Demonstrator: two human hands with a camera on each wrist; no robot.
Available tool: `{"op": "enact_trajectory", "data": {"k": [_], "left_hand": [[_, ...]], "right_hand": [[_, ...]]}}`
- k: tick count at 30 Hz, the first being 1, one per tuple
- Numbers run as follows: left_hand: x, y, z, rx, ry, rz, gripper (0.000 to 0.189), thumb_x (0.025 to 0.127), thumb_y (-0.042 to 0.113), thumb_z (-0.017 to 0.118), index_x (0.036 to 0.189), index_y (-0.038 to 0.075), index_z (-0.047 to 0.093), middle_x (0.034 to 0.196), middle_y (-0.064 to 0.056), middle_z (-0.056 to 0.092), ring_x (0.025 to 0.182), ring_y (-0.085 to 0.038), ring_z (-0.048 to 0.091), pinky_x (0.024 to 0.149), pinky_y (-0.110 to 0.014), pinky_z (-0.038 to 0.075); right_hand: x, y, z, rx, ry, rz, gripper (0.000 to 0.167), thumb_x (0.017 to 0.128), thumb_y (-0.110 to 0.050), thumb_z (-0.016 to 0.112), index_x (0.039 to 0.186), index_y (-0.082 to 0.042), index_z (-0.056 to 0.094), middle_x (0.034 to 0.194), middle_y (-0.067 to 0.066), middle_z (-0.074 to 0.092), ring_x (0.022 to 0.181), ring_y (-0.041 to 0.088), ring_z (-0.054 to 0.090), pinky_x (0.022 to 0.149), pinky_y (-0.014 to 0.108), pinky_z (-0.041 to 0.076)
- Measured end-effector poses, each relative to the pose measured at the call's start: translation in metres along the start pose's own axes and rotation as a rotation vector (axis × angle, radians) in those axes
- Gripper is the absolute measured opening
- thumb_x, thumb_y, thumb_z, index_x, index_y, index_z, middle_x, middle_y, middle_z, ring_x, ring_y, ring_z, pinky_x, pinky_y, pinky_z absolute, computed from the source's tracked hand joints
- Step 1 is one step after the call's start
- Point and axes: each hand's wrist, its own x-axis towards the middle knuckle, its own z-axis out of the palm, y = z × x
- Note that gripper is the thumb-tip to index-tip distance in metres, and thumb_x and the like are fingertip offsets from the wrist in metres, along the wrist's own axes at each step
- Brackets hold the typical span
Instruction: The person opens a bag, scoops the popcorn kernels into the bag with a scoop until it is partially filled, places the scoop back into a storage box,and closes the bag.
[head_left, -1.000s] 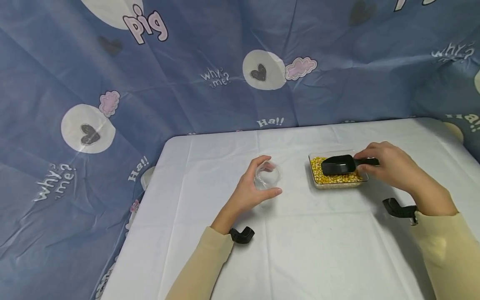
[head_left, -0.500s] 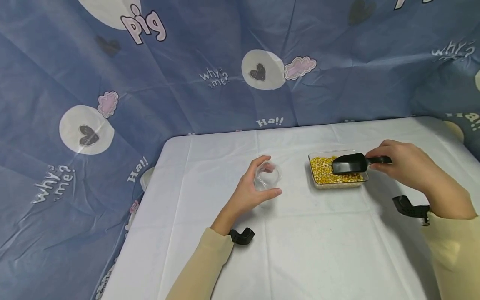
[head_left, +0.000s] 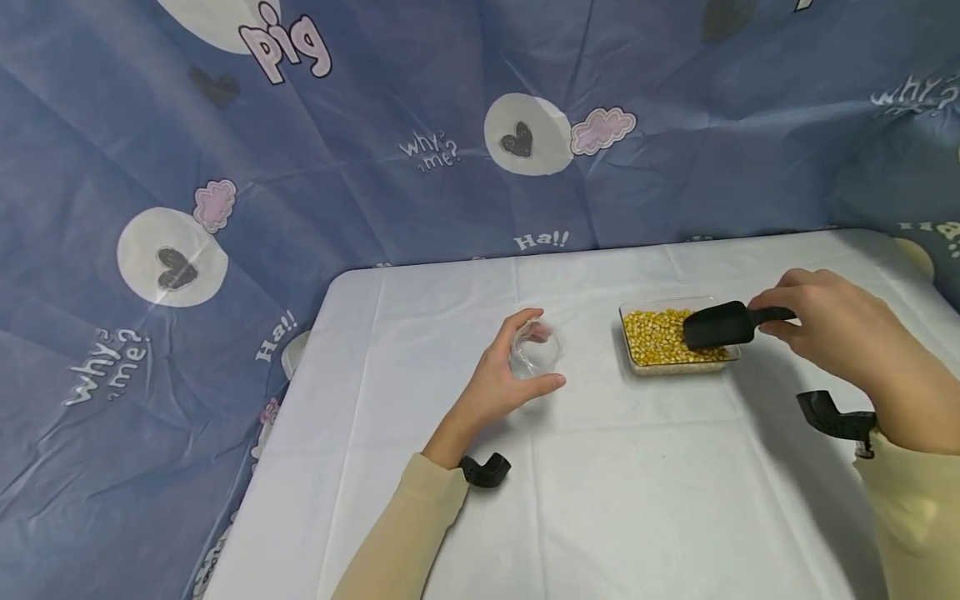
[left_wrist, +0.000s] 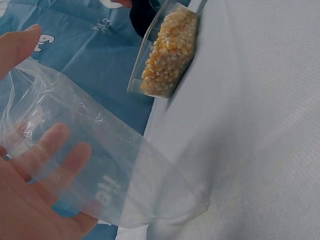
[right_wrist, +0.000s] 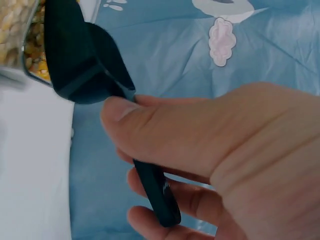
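My left hand (head_left: 491, 385) holds a clear plastic bag (head_left: 537, 354), its thumb and fingers curved round the round open mouth. In the left wrist view the see-through bag (left_wrist: 135, 170) hangs down toward the white cloth, with fingers showing through its film. My right hand (head_left: 832, 325) pinches the handle of a black scoop (head_left: 718, 325) between thumb and fingers. The scoop's front end slants down onto yellow corn kernels (head_left: 651, 337) in a clear rectangular box (head_left: 675, 369). Whether the scoop carries kernels, I cannot tell.
A white cloth (head_left: 637, 500) covers the table, and a blue printed sheet (head_left: 337, 167) hangs behind and to the left. The box stands near the back right, to the right of the bag. Black wrist mounts (head_left: 486, 471) stick out beside both sleeves.
My right hand has moved right and slightly up, drawing the scoop from the middle of the box toward its right side. The scoop has tilted front-down. My left hand and the bag stay put.
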Motion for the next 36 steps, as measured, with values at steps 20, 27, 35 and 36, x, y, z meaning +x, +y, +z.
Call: {"op": "enact_trajectory", "data": {"k": [20,27,35,36], "left_hand": [[0.001,-0.003,0.001,-0.009,-0.006,0.017,0.086,0.083,0.030,0.085,0.150,0.043,0.034,0.136,0.003,0.055,0.125,-0.011,0.052,0.105,-0.051,0.038],[0.000,-0.002,0.000,-0.011,-0.006,0.009,0.086,0.082,0.031,0.085,0.150,0.043,0.033,0.136,0.005,0.054,0.125,-0.009,0.052,0.104,-0.050,0.039],[0.000,-0.002,-0.001,-0.002,-0.007,-0.004,0.087,0.082,0.034,0.085,0.150,0.045,0.032,0.135,0.006,0.054,0.125,-0.009,0.051,0.104,-0.053,0.039],[0.000,-0.002,-0.001,-0.001,-0.008,-0.005,0.087,0.082,0.034,0.085,0.150,0.045,0.032,0.136,0.005,0.054,0.125,-0.009,0.051,0.104,-0.052,0.039]], "right_hand": [[0.002,-0.001,0.003,0.034,-0.120,-0.038,0.032,0.076,-0.010,0.088,0.107,-0.013,0.080,0.096,0.001,0.069,0.083,0.026,0.062,0.060,0.040,0.047],[0.009,0.001,0.012,0.086,-0.163,-0.075,0.031,0.079,-0.012,0.086,0.109,-0.011,0.079,0.099,0.004,0.071,0.091,0.033,0.063,0.069,0.047,0.050],[0.012,-0.006,0.020,0.100,-0.157,-0.094,0.032,0.080,-0.014,0.086,0.111,-0.010,0.079,0.097,0.002,0.070,0.095,0.034,0.062,0.072,0.051,0.051],[0.012,-0.007,0.021,0.101,-0.154,-0.098,0.032,0.080,-0.014,0.086,0.111,-0.010,0.079,0.097,0.001,0.070,0.094,0.033,0.062,0.072,0.050,0.051]]}}
